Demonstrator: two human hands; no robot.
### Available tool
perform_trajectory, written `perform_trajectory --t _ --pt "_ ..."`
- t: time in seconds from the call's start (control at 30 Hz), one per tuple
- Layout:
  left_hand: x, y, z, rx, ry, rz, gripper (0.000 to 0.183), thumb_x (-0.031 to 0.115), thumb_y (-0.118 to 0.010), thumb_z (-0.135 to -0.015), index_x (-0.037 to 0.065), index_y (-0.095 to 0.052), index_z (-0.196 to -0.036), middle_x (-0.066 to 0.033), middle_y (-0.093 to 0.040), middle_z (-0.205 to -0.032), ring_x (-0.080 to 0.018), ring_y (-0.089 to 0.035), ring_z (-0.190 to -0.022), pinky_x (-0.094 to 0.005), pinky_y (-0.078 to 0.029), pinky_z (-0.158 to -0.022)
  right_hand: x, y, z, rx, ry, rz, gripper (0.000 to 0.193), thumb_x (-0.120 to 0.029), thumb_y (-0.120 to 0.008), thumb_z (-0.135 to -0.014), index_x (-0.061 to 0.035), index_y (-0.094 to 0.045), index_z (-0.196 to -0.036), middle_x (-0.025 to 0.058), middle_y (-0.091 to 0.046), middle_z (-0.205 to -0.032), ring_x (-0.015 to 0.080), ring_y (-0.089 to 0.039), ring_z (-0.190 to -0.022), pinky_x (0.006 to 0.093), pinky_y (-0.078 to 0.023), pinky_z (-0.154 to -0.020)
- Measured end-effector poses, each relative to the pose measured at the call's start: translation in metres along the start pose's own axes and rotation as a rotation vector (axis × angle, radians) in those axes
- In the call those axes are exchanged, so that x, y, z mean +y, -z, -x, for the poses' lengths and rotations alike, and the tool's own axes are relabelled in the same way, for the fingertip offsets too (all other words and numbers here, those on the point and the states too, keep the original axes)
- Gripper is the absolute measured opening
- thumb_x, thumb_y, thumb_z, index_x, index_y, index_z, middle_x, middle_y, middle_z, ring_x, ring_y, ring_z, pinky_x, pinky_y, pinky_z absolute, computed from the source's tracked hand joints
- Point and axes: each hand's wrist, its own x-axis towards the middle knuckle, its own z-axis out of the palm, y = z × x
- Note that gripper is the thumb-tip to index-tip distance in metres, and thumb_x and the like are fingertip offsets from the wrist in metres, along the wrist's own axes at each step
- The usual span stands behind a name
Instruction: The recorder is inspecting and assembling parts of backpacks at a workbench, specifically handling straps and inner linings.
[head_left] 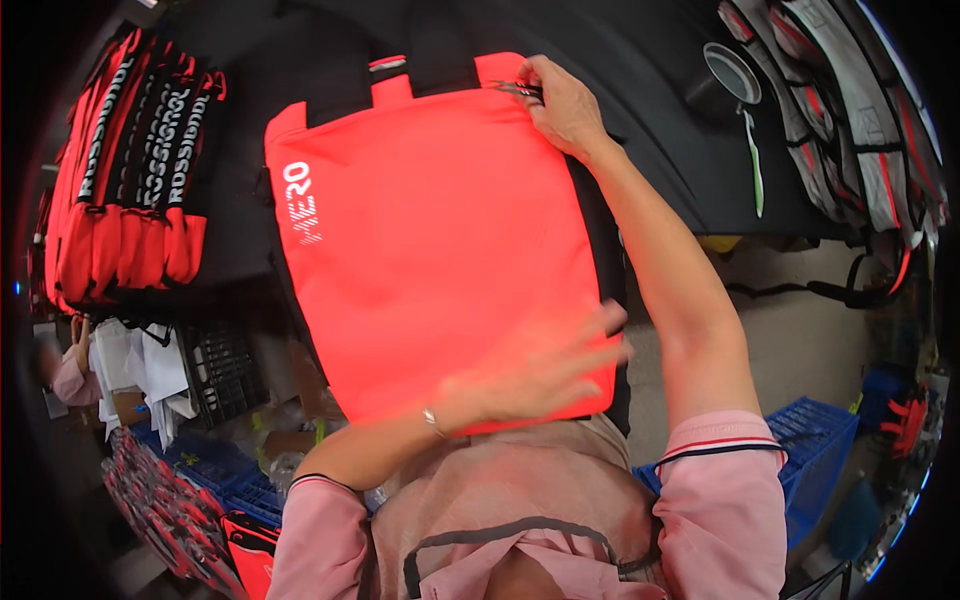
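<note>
Flat on the black worktable (660, 100) lies the red bag (430, 250), reaching its near edge; the left hand (540, 370), open-palmed and blurred, presses it still; the right hand (565, 105) pinches small snips (517, 90) at its top edge.

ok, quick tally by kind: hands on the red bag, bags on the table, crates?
Hands: 2, left hand and right hand
Flat red bag: 1
Stack of red bags: 1
Blue crates: 1 clearly seen
Total: 5

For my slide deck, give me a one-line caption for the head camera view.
Right hand holds small snips at the top edge of a red bag; left hand rests on its lower edge.
</note>
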Motion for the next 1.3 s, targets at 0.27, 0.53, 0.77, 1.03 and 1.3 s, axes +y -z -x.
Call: perform_trajectory --t 0.27,0.53,0.77,1.03,1.3 --pt "-0.031 0.016 0.048 0.015 0.315 -0.632 0.071 0.045 -0.054 -0.091 0.014 -0.029 -0.150 -0.0205 -0.015 -0.157 -0.0438 -0.010 -0.144 -0.0679 -0.009 -0.109 0.003 -0.005 0.003 0.022 0.000 -0.010 0.027 -0.005 -0.062 -0.081 -0.0076 -0.053 -0.106 0.0109 -0.062 -0.091 0.0298 -0.062 -0.084 0.0396 -0.049 -0.073" --pt "-0.034 0.005 -0.047 0.348 0.406 -0.667 0.072 0.046 -0.052 -0.091 0.009 -0.029 -0.149 -0.0271 -0.015 -0.154 -0.0453 -0.010 -0.144 -0.0675 -0.012 -0.109 -0.005 0.002 -0.009 0.021 0.003 -0.025 0.026 -0.003 -0.061 -0.080 -0.0076 -0.053 -0.104 0.0126 -0.062 -0.092 0.0340 -0.061 -0.086 0.0419 -0.048 -0.074" --pt "-0.049 -0.016 0.079 -0.431 -0.127 0.795 0.047 0.038 -0.038 -0.103 0.006 -0.050 -0.136 -0.0088 -0.055 -0.135 -0.0159 -0.050 -0.125 -0.0339 -0.038 -0.106 -0.033 0.011 -0.055 -0.065 -0.350 -0.056 0.022 -0.026 -0.063 -0.089 -0.0041 -0.062 -0.092 0.0190 -0.066 -0.080 0.0381 -0.065 -0.083 0.0441 -0.050 -0.074" --pt "-0.041 0.159 0.041 0.941 0.334 0.562 0.030 0.011 -0.054 -0.097 -0.001 -0.057 -0.125 -0.0082 -0.065 -0.110 -0.0144 -0.061 -0.102 -0.0266 -0.049 -0.088 -0.032 -0.043 -0.123 0.063 -0.516 -0.219 0.033 -0.028 -0.064 -0.086 0.0029 -0.068 -0.096 0.0162 -0.070 -0.086 0.0296 -0.068 -0.086 0.0370 -0.049 -0.079" --pt "-0.082 0.240 0.003 1.032 0.209 0.302 0.057 0.022 -0.054 -0.098 -0.006 -0.032 -0.143 -0.0177 -0.044 -0.140 -0.0243 -0.041 -0.133 -0.0366 -0.033 -0.110 -0.101 -0.007 -0.047 0.104 -0.263 -0.720 0.019 -0.015 -0.065 -0.088 0.0034 -0.061 -0.089 -0.0082 -0.043 -0.068 0.0013 -0.037 -0.064 0.0204 -0.033 -0.057"
